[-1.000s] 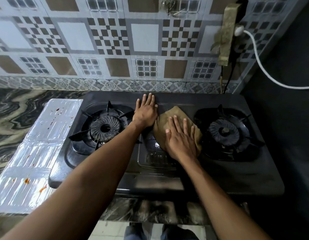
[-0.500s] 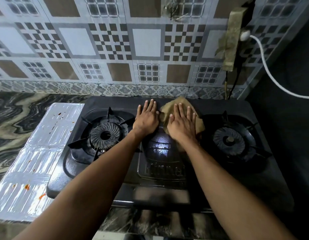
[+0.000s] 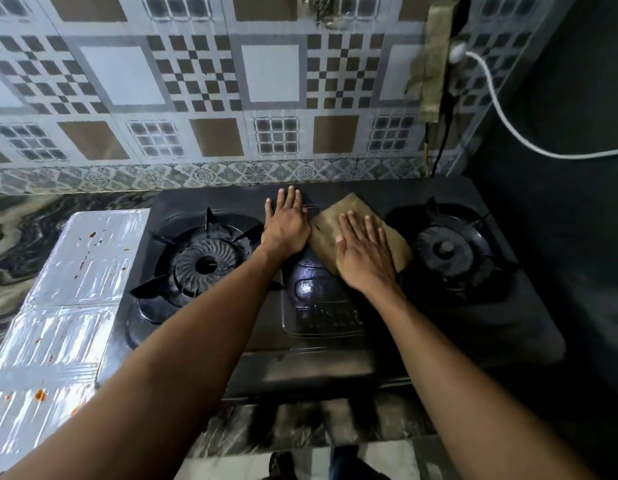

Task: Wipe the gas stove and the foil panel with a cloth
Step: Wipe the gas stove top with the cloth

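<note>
A black two-burner gas stove [image 3: 473,341] fills the middle of the head view. A brown cloth [image 3: 349,213] lies flat on its centre strip between the burners. My right hand [image 3: 364,252] presses flat on the cloth, fingers spread and pointing away from me. My left hand [image 3: 286,225] rests flat on the bare stove top just left of the cloth, holding nothing. A shiny foil panel [image 3: 58,306] with red-orange spatters lies on the counter to the left of the stove.
The left burner [image 3: 205,261] and right burner [image 3: 446,249] with their pan supports flank my hands. A tiled wall [image 3: 196,98] rises behind the stove. A white cable [image 3: 508,129] runs from a wall socket at the upper right. A dark wall stands to the right.
My right hand slid the cloth away toward the back of the stove, then drew it slightly back toward me. My left hand stayed flat in the same spot.
</note>
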